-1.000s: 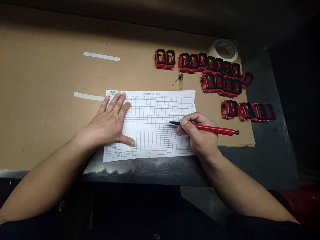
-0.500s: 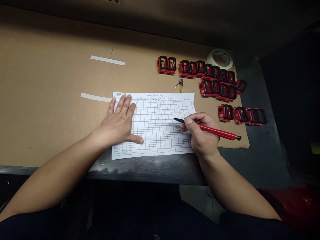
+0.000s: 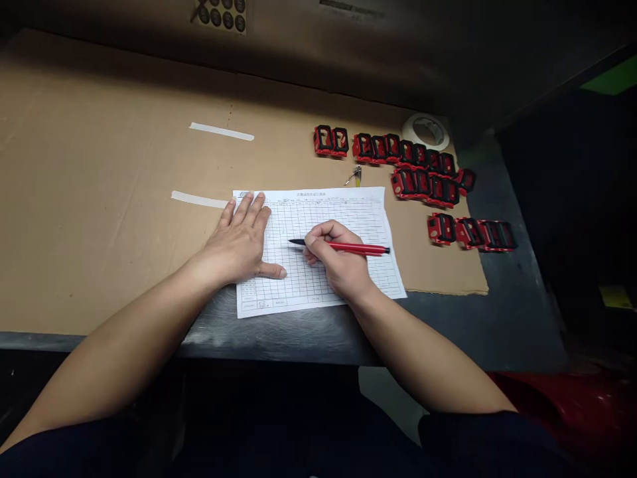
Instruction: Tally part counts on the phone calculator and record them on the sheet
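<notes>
A printed grid form (image 3: 368, 226) lies at the near edge of the bench, half on cardboard. My left hand (image 3: 241, 242) rests flat on its left part, fingers stretched out. My right hand (image 3: 336, 262) is closed round a red pen (image 3: 355, 248) with a black tip. The tip points left over the middle columns of the form, close to my left thumb.
Brown cardboard (image 3: 99, 199) covers the bench, with two strips of tape (image 3: 221, 131) stuck on it. Several red and black plastic parts (image 3: 405, 151) stand in rows at the right. A tape roll (image 3: 426, 130) and small keys (image 3: 355, 175) lie behind the form. The dark bench edge (image 3: 298, 338) runs in front.
My right hand has slid left with the pen, from the form's right side to its middle. My left hand stays flat on the paper. The view has shifted slightly.
</notes>
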The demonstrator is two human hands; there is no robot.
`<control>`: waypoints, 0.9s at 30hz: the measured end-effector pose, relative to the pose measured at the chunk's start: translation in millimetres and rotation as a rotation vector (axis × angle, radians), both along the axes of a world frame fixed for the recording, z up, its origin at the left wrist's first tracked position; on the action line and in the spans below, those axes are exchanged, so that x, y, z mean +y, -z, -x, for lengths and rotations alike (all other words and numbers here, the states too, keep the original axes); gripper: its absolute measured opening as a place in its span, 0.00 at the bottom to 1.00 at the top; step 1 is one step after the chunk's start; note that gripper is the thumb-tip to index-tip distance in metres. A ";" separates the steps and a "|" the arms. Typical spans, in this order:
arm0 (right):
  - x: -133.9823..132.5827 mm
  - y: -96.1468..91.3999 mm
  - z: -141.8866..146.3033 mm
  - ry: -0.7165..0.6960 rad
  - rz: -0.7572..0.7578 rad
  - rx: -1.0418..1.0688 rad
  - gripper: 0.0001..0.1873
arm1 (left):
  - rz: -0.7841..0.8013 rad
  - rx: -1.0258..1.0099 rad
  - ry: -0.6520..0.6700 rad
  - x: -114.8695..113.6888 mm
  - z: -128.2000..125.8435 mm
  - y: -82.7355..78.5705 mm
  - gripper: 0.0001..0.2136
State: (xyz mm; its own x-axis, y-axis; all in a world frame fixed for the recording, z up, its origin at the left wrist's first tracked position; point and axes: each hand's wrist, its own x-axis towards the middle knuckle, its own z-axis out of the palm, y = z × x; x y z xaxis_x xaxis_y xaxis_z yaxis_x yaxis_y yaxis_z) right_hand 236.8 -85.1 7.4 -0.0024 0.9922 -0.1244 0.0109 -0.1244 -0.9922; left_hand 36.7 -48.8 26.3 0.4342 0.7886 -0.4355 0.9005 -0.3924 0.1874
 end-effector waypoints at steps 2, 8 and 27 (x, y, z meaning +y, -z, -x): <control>-3.6 5.4 -3.5 -0.042 -0.003 -0.044 0.07 | 0.012 0.003 -0.024 1.1 0.9 -0.1 0.63; -15.0 0.2 -10.2 0.008 -0.011 -0.243 0.07 | 0.056 0.002 -0.038 3.5 -0.3 -0.8 0.65; -12.0 0.0 1.9 0.069 -0.185 -0.445 0.04 | 0.035 -0.050 -0.039 3.4 -1.3 2.2 0.64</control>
State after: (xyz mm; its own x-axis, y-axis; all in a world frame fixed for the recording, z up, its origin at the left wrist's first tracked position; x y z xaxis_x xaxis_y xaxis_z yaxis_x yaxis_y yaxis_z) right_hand 234.8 -97.1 7.4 0.0778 0.9938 0.0797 0.4368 0.0379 -0.8988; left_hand 37.9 -45.4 24.1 0.4254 0.7901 -0.4413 0.9041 -0.3496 0.2456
